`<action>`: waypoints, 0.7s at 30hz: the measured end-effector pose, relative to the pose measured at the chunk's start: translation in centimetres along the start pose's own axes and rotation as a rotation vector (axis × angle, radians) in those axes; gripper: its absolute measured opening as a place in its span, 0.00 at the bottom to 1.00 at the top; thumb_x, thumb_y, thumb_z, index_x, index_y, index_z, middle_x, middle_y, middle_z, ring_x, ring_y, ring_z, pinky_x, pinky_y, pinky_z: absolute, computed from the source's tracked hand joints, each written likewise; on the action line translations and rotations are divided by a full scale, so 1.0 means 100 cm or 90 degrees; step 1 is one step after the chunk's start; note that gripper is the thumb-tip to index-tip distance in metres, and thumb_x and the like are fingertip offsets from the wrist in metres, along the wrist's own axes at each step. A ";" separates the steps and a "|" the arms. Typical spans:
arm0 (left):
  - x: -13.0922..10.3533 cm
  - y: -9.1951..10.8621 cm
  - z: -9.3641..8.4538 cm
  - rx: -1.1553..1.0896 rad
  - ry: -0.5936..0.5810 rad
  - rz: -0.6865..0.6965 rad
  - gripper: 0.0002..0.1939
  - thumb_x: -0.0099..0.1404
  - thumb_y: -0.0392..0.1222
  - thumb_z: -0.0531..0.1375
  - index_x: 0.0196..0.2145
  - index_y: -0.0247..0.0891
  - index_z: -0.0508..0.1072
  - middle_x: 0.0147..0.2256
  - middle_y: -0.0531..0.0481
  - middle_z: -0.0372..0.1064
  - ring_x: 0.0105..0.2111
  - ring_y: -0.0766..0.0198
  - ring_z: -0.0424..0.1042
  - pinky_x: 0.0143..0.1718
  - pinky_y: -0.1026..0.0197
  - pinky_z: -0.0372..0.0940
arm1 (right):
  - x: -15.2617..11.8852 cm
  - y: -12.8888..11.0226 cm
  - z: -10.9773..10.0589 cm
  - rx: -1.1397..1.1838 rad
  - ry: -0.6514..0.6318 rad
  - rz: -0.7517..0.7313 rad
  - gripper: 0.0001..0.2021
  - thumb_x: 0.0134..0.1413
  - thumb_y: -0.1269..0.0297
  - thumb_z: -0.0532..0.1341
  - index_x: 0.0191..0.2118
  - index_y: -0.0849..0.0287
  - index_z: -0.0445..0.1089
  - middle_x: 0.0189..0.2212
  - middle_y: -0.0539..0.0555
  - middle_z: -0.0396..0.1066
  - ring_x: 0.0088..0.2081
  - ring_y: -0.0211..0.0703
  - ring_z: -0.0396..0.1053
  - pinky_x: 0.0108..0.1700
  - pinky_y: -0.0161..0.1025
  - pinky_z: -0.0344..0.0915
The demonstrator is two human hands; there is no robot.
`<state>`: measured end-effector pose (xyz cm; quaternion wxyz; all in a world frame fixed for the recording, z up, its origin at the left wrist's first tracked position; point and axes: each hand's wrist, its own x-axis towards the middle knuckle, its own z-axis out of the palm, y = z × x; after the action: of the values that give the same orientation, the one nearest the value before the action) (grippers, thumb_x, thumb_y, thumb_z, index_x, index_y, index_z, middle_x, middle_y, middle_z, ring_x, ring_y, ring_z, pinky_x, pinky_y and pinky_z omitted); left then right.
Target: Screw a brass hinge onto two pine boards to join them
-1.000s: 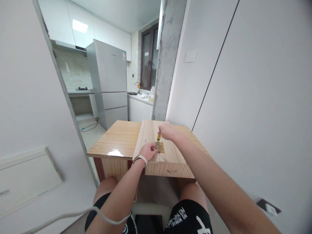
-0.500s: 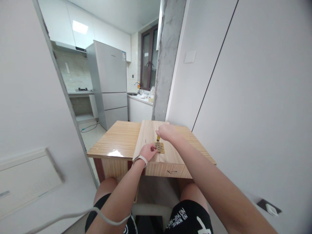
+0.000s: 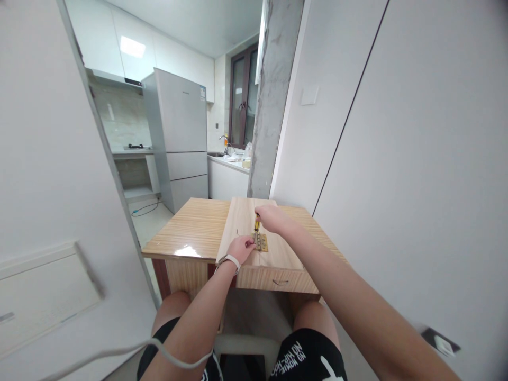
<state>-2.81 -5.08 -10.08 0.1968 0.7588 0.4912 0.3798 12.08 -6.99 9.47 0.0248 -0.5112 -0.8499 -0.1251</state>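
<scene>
Wrapped round the top of a yellow-handled screwdriver [image 3: 257, 223] is my right hand [image 3: 272, 218]. The screwdriver stands nearly upright, with its tip down at a brass hinge [image 3: 262, 243]. This hinge lies across the seam between two pale wooden boards [image 3: 244, 222]. My left hand [image 3: 241, 248] is beside the hinge's left part, its fingertips pinched together close to the screwdriver's tip. Those fingers cover part of the hinge, and what they pinch is too small to make out. A small dark thing [image 3: 237, 232], perhaps a screw, shows on the left board.
The boards rest on a striped wooden desk [image 3: 198, 222] with a drawer [image 3: 257, 278] at its front. A white wall [image 3: 397, 159] rises close on the right. A pale cable [image 3: 119, 349] runs at lower left. Beyond the desk stands a grey refrigerator [image 3: 182, 116].
More of the screwdriver's yellow handle shows below my right hand, which has shifted slightly on it. My left hand stays at the hinge. The whole view has dropped a few pixels.
</scene>
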 end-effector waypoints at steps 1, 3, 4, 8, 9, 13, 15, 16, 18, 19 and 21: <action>0.000 0.000 0.000 -0.003 0.000 -0.003 0.05 0.65 0.40 0.65 0.31 0.38 0.77 0.29 0.52 0.74 0.29 0.66 0.68 0.34 0.64 0.59 | 0.001 0.001 0.000 0.003 -0.011 -0.002 0.09 0.66 0.65 0.60 0.45 0.61 0.76 0.46 0.63 0.78 0.48 0.49 0.76 0.45 0.36 0.65; 0.000 0.000 -0.001 -0.017 -0.001 -0.009 0.04 0.65 0.40 0.65 0.33 0.38 0.78 0.30 0.51 0.75 0.30 0.66 0.69 0.34 0.64 0.61 | 0.003 0.003 -0.001 0.008 -0.028 0.000 0.08 0.66 0.65 0.60 0.44 0.60 0.76 0.45 0.63 0.78 0.48 0.49 0.76 0.46 0.36 0.64; 0.000 0.000 -0.002 -0.028 0.000 -0.013 0.04 0.65 0.39 0.65 0.35 0.38 0.79 0.32 0.51 0.76 0.30 0.66 0.70 0.35 0.63 0.61 | 0.004 0.004 -0.001 0.011 -0.033 0.002 0.08 0.66 0.65 0.60 0.44 0.60 0.77 0.45 0.63 0.78 0.48 0.49 0.76 0.46 0.36 0.64; -0.001 0.003 -0.003 -0.063 0.013 -0.030 0.07 0.65 0.35 0.63 0.41 0.37 0.79 0.34 0.50 0.77 0.31 0.65 0.71 0.36 0.63 0.63 | 0.004 0.004 -0.006 0.010 -0.046 0.012 0.10 0.66 0.65 0.59 0.45 0.60 0.77 0.46 0.63 0.78 0.49 0.49 0.76 0.46 0.37 0.65; -0.001 0.003 -0.004 -0.065 0.015 -0.034 0.08 0.64 0.33 0.62 0.41 0.37 0.79 0.33 0.50 0.77 0.31 0.65 0.71 0.36 0.63 0.63 | 0.003 0.003 -0.007 0.006 -0.048 0.013 0.10 0.66 0.65 0.59 0.46 0.60 0.77 0.47 0.64 0.78 0.49 0.49 0.76 0.47 0.37 0.65; -0.003 0.005 -0.005 -0.061 0.023 -0.048 0.12 0.63 0.27 0.60 0.40 0.37 0.79 0.34 0.50 0.77 0.33 0.65 0.72 0.37 0.64 0.64 | -0.001 0.001 -0.013 -0.011 -0.054 0.013 0.11 0.66 0.65 0.59 0.46 0.61 0.78 0.48 0.66 0.78 0.50 0.50 0.76 0.48 0.37 0.65; -0.003 0.005 -0.005 -0.060 0.022 -0.056 0.12 0.62 0.27 0.60 0.40 0.38 0.79 0.33 0.50 0.77 0.33 0.65 0.72 0.37 0.64 0.64 | -0.003 0.000 -0.015 -0.016 -0.057 0.012 0.11 0.67 0.65 0.59 0.47 0.61 0.78 0.49 0.66 0.78 0.50 0.50 0.76 0.48 0.38 0.66; -0.003 0.005 -0.005 -0.060 0.020 -0.057 0.12 0.62 0.27 0.60 0.40 0.38 0.79 0.33 0.50 0.77 0.33 0.65 0.72 0.37 0.64 0.64 | -0.003 0.000 -0.015 -0.019 -0.057 0.013 0.12 0.67 0.64 0.59 0.47 0.61 0.78 0.49 0.67 0.77 0.50 0.51 0.76 0.48 0.38 0.66; -0.004 0.006 -0.005 -0.058 0.017 -0.056 0.12 0.62 0.27 0.60 0.40 0.38 0.79 0.34 0.50 0.77 0.33 0.65 0.72 0.38 0.64 0.64 | -0.004 -0.001 -0.016 -0.025 -0.056 0.017 0.13 0.67 0.63 0.58 0.47 0.62 0.78 0.49 0.67 0.77 0.51 0.51 0.76 0.48 0.38 0.66; -0.004 0.006 -0.005 -0.056 0.017 -0.054 0.12 0.62 0.27 0.60 0.40 0.38 0.79 0.34 0.50 0.77 0.33 0.65 0.72 0.38 0.64 0.64 | -0.004 -0.001 -0.016 -0.029 -0.056 0.019 0.13 0.67 0.62 0.58 0.47 0.62 0.78 0.49 0.68 0.77 0.51 0.52 0.76 0.49 0.39 0.67; -0.003 0.005 -0.005 -0.053 0.019 -0.051 0.12 0.62 0.28 0.60 0.40 0.38 0.79 0.34 0.50 0.77 0.33 0.65 0.72 0.38 0.63 0.65 | -0.004 -0.002 -0.016 -0.038 -0.056 0.021 0.15 0.68 0.61 0.57 0.48 0.63 0.78 0.48 0.68 0.78 0.51 0.53 0.76 0.49 0.40 0.67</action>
<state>-2.96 -5.64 -9.54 0.2360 0.7239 0.5079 0.4028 12.00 -7.79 10.90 -0.0256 -0.5309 -0.8374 -0.1276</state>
